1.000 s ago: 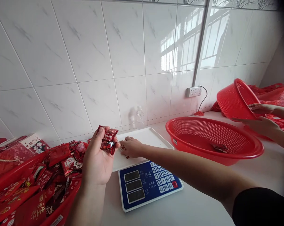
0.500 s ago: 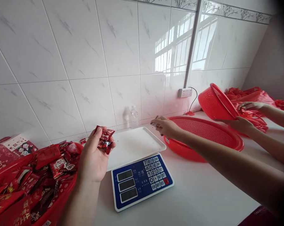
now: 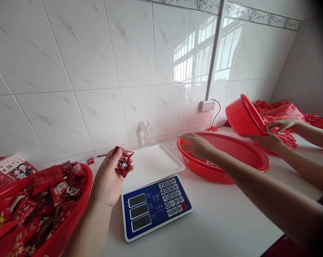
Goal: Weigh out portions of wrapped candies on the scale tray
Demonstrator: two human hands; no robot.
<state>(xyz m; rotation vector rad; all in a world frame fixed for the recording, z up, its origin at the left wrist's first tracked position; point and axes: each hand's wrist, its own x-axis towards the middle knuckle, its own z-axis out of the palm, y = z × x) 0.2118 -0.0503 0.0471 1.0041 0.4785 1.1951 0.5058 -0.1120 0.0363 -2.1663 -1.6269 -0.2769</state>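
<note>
My left hand (image 3: 109, 178) holds small red candy packets (image 3: 123, 161) between thumb and fingers, just in front of the scale's white tray (image 3: 153, 160). Over the left side of a wide red mesh basket (image 3: 228, 175) is my right hand (image 3: 197, 145), fingers stretched out and nothing seen in them. A packet (image 3: 211, 164) shows below that hand, inside the basket. Between my arms stands the blue electronic scale (image 3: 157, 207). At the left, a red basket (image 3: 87, 182) is heaped with red snack packets (image 3: 47, 178).
Another person's hands (image 3: 271, 141) hold a smaller red basket (image 3: 244, 117) tilted at the right. Red plastic bags (image 3: 287, 110) lie behind them. A clear bottle (image 3: 149, 132) and a power strip (image 3: 207, 105) are by the wall. A printed box (image 3: 15, 167) stands at far left.
My right hand has moved from beside the tray to over the wide basket and let go of a small packet. My left hand keeps its packets. The view has shifted slightly.
</note>
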